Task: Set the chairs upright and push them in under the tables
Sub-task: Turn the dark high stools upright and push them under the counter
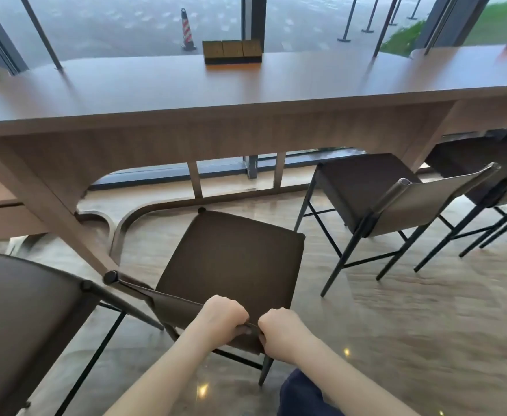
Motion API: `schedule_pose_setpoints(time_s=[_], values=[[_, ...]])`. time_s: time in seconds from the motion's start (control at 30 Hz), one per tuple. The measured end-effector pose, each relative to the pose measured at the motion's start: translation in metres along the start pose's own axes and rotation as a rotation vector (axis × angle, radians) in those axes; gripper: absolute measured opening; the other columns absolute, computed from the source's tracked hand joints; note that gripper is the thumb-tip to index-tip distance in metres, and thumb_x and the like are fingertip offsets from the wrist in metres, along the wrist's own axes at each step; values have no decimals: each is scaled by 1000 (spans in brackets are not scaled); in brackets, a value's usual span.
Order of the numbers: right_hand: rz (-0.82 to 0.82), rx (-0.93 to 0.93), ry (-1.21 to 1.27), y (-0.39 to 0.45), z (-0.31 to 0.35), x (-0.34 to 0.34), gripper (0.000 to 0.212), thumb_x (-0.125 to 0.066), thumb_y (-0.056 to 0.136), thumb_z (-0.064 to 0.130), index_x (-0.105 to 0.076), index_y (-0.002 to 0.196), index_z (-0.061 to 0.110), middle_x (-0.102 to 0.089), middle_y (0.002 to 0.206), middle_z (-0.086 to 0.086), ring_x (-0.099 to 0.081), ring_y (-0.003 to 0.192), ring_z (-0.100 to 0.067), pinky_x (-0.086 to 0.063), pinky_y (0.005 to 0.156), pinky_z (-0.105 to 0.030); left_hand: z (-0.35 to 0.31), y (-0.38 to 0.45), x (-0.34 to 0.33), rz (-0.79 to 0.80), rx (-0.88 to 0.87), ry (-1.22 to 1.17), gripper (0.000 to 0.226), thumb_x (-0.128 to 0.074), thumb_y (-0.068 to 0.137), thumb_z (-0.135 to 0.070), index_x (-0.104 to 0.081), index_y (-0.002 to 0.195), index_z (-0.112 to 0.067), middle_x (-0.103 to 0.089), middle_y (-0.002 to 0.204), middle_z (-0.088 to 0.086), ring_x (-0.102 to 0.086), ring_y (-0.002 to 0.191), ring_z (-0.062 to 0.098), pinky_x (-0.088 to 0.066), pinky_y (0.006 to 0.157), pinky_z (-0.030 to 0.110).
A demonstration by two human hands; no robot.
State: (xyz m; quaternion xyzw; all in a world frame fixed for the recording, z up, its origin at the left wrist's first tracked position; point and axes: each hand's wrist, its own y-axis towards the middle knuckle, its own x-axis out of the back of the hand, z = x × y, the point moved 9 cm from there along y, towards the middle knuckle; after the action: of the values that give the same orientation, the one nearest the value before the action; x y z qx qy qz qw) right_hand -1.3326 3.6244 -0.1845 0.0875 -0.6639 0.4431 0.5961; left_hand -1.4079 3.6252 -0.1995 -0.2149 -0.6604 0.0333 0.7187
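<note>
At the far left, a dark brown padded chair seat on a thin black metal frame [21, 319] stands upright just short of the near edge of the long brown wood-laminate desk [186, 94], not yet under it. Beside it is the chair you are working: a dark brown padded chair with a low backrest and black legs [231, 262], upright on the floor, its seat facing the desk's near edge but lying wholly outside it, close to the angled desk leg. Your left hand [222, 316] has its fingers curled over the top rim of the backrest, gripping it; your right hand [282, 331] grips the same rim just beside it, knuckles nearly touching.

By the look of it this chair is already set up, so the step in hand is the push-in. Your next move calls for a straight, level shove toward the window; mind the angled leg on the left and keep the front corners clear of the curved metal foot rail.

To the right, a tan-backed chair with a dark seat [396, 202] sits with its seat partly under the desk's near edge, turned askew, and further right another chair of the same make [486, 163] is tucked under the neighbouring desk.
</note>
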Motion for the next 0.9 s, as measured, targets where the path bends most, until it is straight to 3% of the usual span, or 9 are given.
schedule_pose_setpoints(time_s=[0.17, 0.37, 0.77, 0.9], values=[[-39, 2, -5, 5, -34, 12, 23, -51, 93, 16, -69, 106, 9, -68, 98, -12, -66, 88, -31, -54, 78, -36, -12, 16, 23, -34, 21, -57, 37, -42, 98, -47, -63, 96, -16, -69, 100, 4, -63, 92, 31, -28, 68, 30], [-95, 34, -49, 17, -96, 48, 22, -50, 94, 21, -67, 101, 10, -66, 99, -10, -64, 91, -31, -42, 68, -31, -21, 68, 61, -86, 31, -94, 35, -45, 98, -46, -66, 98, -18, -69, 95, 1, -64, 89, 28, -38, 70, 31], [-64, 71, -76, 55, -205, 95, 17, -54, 92, 21, -67, 97, 10, -65, 96, -11, -59, 81, -30, -41, 65, -32, -32, 178, 111, -48, 42, -67, 36, -44, 97, -49, -66, 106, -22, -68, 97, 0, -64, 88, 26, -43, 71, 32], [-48, 105, -91, 69, -229, 110, 19, -54, 92, 21, -67, 100, 10, -65, 97, -10, -62, 87, -31, -37, 64, -31, -30, 204, 129, -42, 76, -74, 36, -44, 97, -49, -66, 107, -23, -68, 99, -2, -64, 89, 23, -42, 70, 31]])
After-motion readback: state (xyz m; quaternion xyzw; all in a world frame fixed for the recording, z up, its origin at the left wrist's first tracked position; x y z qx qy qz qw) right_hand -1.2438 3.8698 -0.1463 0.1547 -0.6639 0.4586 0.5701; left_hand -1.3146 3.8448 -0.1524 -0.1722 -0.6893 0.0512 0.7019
